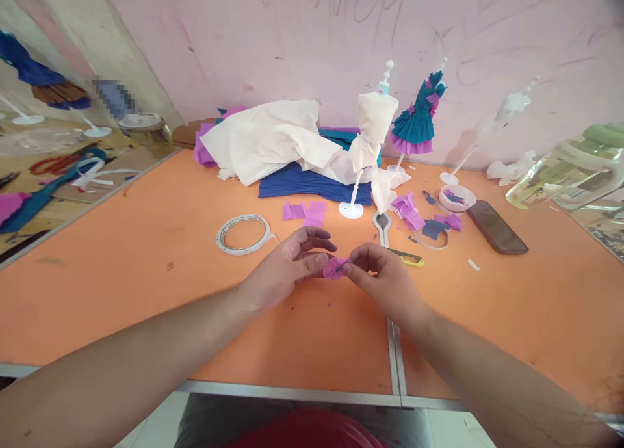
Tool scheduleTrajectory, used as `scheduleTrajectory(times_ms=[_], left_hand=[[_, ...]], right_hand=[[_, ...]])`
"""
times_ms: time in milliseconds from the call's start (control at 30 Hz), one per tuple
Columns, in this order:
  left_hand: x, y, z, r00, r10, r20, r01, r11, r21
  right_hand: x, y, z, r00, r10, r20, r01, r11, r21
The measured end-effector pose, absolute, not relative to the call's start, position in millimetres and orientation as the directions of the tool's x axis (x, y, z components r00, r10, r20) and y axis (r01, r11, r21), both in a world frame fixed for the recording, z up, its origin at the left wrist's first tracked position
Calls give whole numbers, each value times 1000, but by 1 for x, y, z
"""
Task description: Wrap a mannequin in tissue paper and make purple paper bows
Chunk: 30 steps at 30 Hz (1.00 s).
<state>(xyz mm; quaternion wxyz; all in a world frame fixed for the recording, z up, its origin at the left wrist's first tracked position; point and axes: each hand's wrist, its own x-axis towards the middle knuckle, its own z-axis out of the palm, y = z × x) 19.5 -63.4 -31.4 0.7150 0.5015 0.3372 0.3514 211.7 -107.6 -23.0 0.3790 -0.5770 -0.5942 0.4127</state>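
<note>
left of the small white plastic mannequin wrapped in cream paper, notice the white ring-shaped tape roll, laid flat, probably for not rolling away. in front of this mannequin, notice the left hand, with thumb at the edge of the crumpled purple paper piece; cannot tell if pinching or only supporting. with the right hand, pinching this paper, perhaps to keep its folds gathered. to the mannequin's front right, notice the slim black-and-yellow cutting tool, within easy reach.

Gap between right fingers and stand
</note>
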Motion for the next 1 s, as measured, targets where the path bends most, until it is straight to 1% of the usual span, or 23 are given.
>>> scheduleTrajectory(times_ms=[33,133,233,333,467,600,733,800,900,1000], left_hand=[[20,-65,-31,532,834,-145,-164,269,949],[24,-70,-32,570,795,-207,-74,301,951],[29,-73,-35,517,831,-204,-49,267,962],[29,-72,-36,483,846,-225,1,256,967],[25,-70,-31,478,847,-233,82,221,972],[21,-73,-25,521,826,-214,221,112,969],[20,-78,-24,536,828,-166,298,-1,955],[21,-81,-23,555,819,-148,313,-41,949],[22,-85,-18,597,788,-150,358,-94,929],[24,-88,-13,584,801,-131,389,-134,911]], right_hand=[[211,-108,-24,-15,1000,-16,362,-10,-932],[209,-108,-27,32,1000,2,310,-8,-951],[208,-109,-26,7,1000,-4,289,-5,-957],[208,-110,-23,-34,999,-2,344,10,-939],[212,-108,-21,-133,990,46,485,105,-868],[215,-107,-22,-174,982,75,531,158,-833],[216,-111,-17,-331,926,178,594,352,-723],[214,-112,-15,-404,895,190,604,417,-679],[211,-113,-16,-428,894,132,632,401,-663],[210,-111,-21,-355,932,73,631,296,-717]])
